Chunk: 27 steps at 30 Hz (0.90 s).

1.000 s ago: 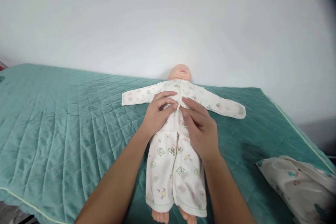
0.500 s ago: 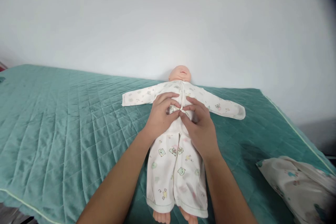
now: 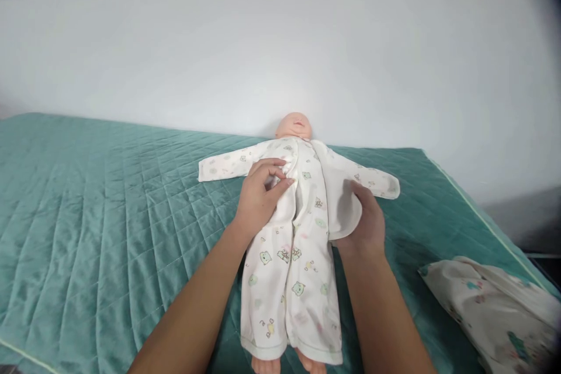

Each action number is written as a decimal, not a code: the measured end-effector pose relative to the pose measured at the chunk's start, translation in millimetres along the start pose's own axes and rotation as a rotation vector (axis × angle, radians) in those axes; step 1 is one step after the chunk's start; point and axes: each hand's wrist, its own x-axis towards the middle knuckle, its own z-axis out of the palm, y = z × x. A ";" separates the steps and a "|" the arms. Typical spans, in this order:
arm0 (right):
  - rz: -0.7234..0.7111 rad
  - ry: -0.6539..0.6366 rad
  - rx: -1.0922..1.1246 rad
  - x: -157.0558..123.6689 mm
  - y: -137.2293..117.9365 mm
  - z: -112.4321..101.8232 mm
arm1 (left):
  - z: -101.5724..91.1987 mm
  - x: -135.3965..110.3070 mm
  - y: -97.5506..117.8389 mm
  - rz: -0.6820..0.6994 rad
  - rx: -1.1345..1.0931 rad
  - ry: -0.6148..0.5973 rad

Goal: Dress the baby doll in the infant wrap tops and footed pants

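A baby doll [image 3: 293, 127] lies on its back in a white printed baby outfit, its arms spread and its feet showing at the bottom. My left hand [image 3: 263, 194] is on the chest at the left, thumb and fingers pinched on the edge of the shirt's left front [image 3: 287, 210]. On the other side, my right hand [image 3: 367, 219] grips the shirt's right front flap [image 3: 344, 210], turned outward so that its plain white inner side shows. Printed cloth [image 3: 313, 201] is exposed between the two fronts. The printed trouser legs [image 3: 298, 298] lie straight between my forearms.
A green quilted cover [image 3: 109, 216] spreads under the doll. At the lower right lies a crumpled white printed cloth or bag [image 3: 491, 304]. A white wall [image 3: 263, 47] rises directly behind the doll's head.
My hands were together at the middle of the chest, pinching the shirt front. My right hand has moved right and folded its flap outward; the left stays near the chest.
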 end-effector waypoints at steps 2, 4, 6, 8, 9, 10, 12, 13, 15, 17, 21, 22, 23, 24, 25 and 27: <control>0.045 0.058 -0.019 -1.7 1.3 2.3 | 0.8 -0.5 -2.6 -0.081 -0.077 0.071; 0.075 0.137 -0.033 -5.5 0.8 7.3 | 1.1 -0.6 -4.2 -0.174 -0.131 0.144; 0.060 0.139 -0.099 -8.6 -0.7 11.1 | 0.8 -0.2 -3.4 -0.191 -0.125 0.163; 0.009 0.127 -0.194 -9.8 -1.2 11.9 | 0.5 0.2 0.6 -0.115 -0.033 0.100; -0.019 0.128 -0.246 -9.7 -0.8 11.4 | 0.5 0.4 3.4 -0.067 0.051 0.052; -0.044 0.133 -0.303 -9.5 -0.2 10.6 | 0.7 0.3 6.4 -0.024 0.154 0.008; -0.080 0.132 -0.415 -9.0 1.2 9.6 | 1.7 -0.3 12.0 0.036 0.364 -0.050; -0.091 0.117 -0.462 -9.0 1.8 9.7 | 2.3 -1.0 14.1 0.058 0.446 -0.061; -0.106 0.079 -0.539 -9.3 2.4 10.6 | 3.8 -2.5 16.4 0.111 0.544 -0.076; -0.109 0.063 -0.587 -9.8 2.6 12.0 | 5.2 -3.9 16.2 0.161 0.559 -0.091; -0.037 0.066 -0.428 -11.5 2.0 14.5 | 6.7 -1.9 9.4 0.022 0.254 0.031; -0.009 0.067 -0.349 -12.1 1.1 15.3 | 5.6 0.2 6.3 -0.065 0.123 0.110; 0.022 0.070 -0.281 -12.5 -0.3 16.0 | 3.2 2.7 2.7 -0.151 -0.002 0.198; 0.048 0.079 -0.233 -12.4 -2.2 16.4 | -0.7 5.7 -1.7 -0.225 -0.104 0.287; 0.067 0.095 -0.207 -11.5 -4.5 16.0 | -6.2 8.9 -6.9 -0.280 -0.173 0.373; 0.049 0.170 -0.191 -6.5 -9.7 11.7 | -21.7 14.9 -19.4 -0.352 -0.210 0.526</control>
